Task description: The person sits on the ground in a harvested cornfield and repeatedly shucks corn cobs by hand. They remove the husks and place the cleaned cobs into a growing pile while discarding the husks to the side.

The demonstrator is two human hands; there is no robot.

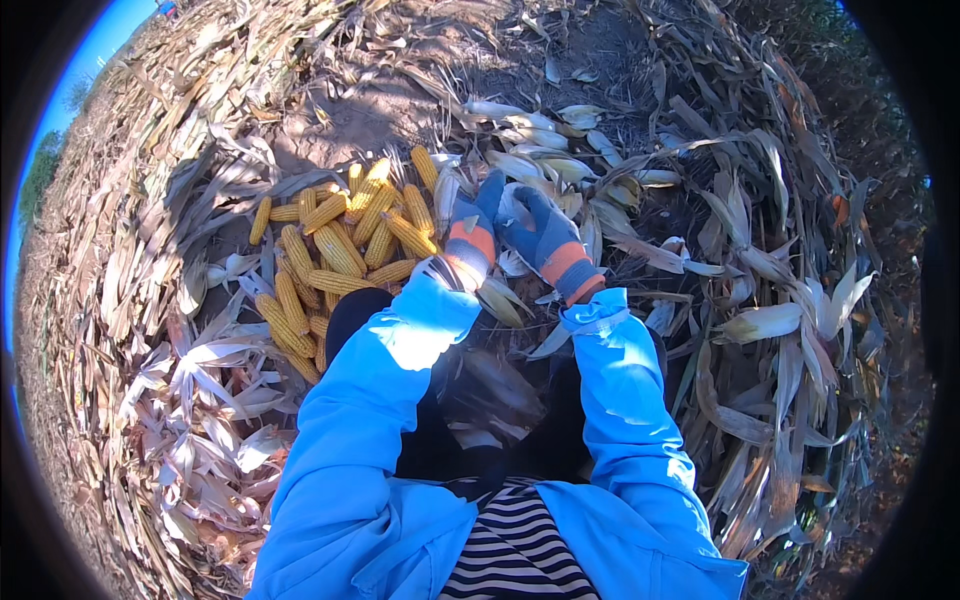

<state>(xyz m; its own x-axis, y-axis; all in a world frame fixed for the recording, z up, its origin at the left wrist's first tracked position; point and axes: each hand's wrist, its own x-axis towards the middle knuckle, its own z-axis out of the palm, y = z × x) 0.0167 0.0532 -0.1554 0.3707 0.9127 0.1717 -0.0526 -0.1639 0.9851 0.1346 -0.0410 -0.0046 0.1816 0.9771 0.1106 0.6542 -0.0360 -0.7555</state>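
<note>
My left hand and my right hand, both in grey and orange work gloves, are close together in front of me. Between them is a pale corn husk, and the fingers of both hands are bent around it; whether an ear is inside cannot be told. Left of my left hand lies a pile of husked yellow corn cobs. Just beyond my hands, several unhusked ears of corn in pale husks lie on the ground.
Dry corn stalks and leaves cover the ground on the left, with more stalks on the right. Loose peeled husks lie at the lower left. Bare soil shows beyond the cobs. One husked-over ear rests at the right.
</note>
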